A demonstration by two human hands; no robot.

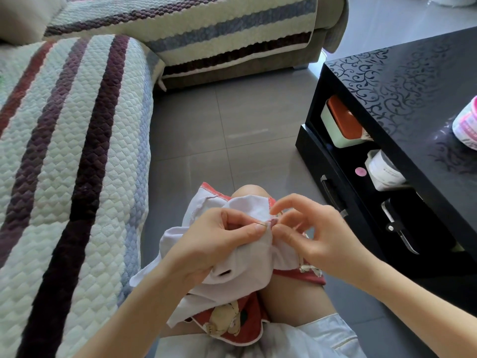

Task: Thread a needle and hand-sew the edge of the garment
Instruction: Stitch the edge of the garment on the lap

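Garment: white garment (247, 267) bunched on the person's lap and draped over the raised knee (249, 190). An orange-stitched edge shows at its far side.
Needle: thin needle (261, 224) lying almost level across a small fold of the garment, between the two hands. Only a short length of it is exposed.
Left hand: left hand (219, 244) clenched on the garment. The lower fingers gather a bunch of cloth, and the thumb and forefinger pinch the fold at the needle's near end.
Right hand: right hand (318, 237) at the fold's other side, with the forefinger lifted clear above the cloth. The thumb and another finger are drawn together at the needle's far end. Whether they pinch the needle, the cloth or both cannot be told.
Thread: not discernible.
Clothing: red printed shorts (232, 322) under the garment, with pale cloth at the bottom edge.
Sofa: sofa (77, 151) on the left under a quilted cream cover with dark, red and blue stripes. A second section runs across the top.
Floor: grey tiles (232, 125) between the sofa and the table.
Table: glossy black table (413, 99) on the right, with a scroll pattern on its top.
On the table: tub (466, 125) with a pink label, at the right edge.
Shelf beneath: box (340, 122) with an orange lid, a white jar (384, 171) and a dark-handled knife (402, 235).
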